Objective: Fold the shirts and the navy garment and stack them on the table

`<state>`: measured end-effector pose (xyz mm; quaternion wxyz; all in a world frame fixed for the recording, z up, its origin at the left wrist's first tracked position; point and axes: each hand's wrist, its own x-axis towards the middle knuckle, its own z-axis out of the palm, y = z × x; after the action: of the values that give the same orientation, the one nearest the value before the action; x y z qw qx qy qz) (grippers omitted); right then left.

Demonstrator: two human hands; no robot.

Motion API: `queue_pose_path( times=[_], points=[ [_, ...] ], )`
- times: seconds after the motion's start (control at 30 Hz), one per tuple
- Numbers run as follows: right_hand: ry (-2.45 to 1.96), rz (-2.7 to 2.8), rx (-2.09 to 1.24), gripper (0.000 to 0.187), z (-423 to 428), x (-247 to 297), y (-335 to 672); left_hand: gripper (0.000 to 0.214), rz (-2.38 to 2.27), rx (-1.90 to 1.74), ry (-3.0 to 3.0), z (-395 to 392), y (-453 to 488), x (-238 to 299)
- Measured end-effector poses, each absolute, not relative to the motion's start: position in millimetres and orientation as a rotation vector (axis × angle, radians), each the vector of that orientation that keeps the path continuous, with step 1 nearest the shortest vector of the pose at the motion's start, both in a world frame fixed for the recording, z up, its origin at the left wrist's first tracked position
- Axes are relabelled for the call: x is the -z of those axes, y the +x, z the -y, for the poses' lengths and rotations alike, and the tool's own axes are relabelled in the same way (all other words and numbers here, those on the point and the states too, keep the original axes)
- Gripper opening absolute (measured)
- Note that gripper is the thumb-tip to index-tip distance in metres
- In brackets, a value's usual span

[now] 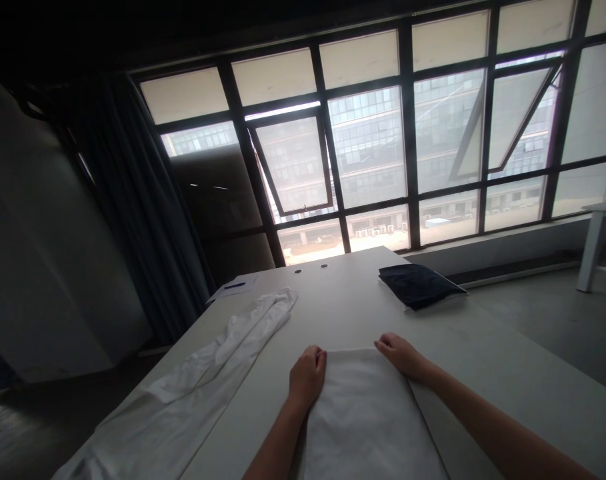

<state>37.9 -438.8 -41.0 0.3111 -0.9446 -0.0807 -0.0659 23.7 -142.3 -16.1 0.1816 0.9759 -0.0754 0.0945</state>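
A folded white cloth (365, 417) lies flat on the white table (507, 373) right in front of me. My left hand (307, 377) rests on its far left corner with the fingers curled down onto the fabric. My right hand (400, 355) presses on the far right corner, fingers bent and pinching the edge. Both forearms reach in from the bottom of the view along the cloth's sides.
A long crumpled white garment (203, 380) stretches along the table's left edge. A folded dark blue cloth (420, 285) sits at the far right of the table. A paper with a pen (234, 287) lies at the far left corner. Large windows stand behind.
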Motion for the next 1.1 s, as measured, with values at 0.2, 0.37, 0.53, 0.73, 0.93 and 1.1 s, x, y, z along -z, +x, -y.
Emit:
queue_pose_path(
  times=[0.2, 0.37, 0.53, 0.73, 0.93, 1.1],
  points=[
    [-2.533, 0.155, 0.154, 0.037, 431.1, 40.7, 35.1, 0.043, 0.153, -0.298, 2.779, 146.5, 23.5, 18.7],
    [-2.559, 0.114, 0.126, 0.022, 430.6, 38.4, 32.7, 0.036, 0.119, -0.295, 2.816, 150.4, 22.8, 19.6],
    [-2.592, 0.123, 0.101, 0.015, 427.7, 38.6, 32.0, 0.032, 0.092, -0.261, 2.838, 150.7, 21.5, 17.3],
    [-2.594, 0.124, 0.034, 0.019, 432.6, 34.7, 33.8, 0.043, 0.05, -0.204, 2.869, 152.7, 18.2, 15.1],
    [-2.679, 0.121, 0.118, 0.027, 424.6, 41.5, 30.3, 0.032, 0.163, -0.234, 2.852, 153.6, 12.5, 6.7],
    [-2.728, 0.158, 0.2, 0.024, 418.4, 48.1, 25.0, 0.034, 0.503, -0.301, 2.798, 165.4, -5.1, -11.6]
  ],
)
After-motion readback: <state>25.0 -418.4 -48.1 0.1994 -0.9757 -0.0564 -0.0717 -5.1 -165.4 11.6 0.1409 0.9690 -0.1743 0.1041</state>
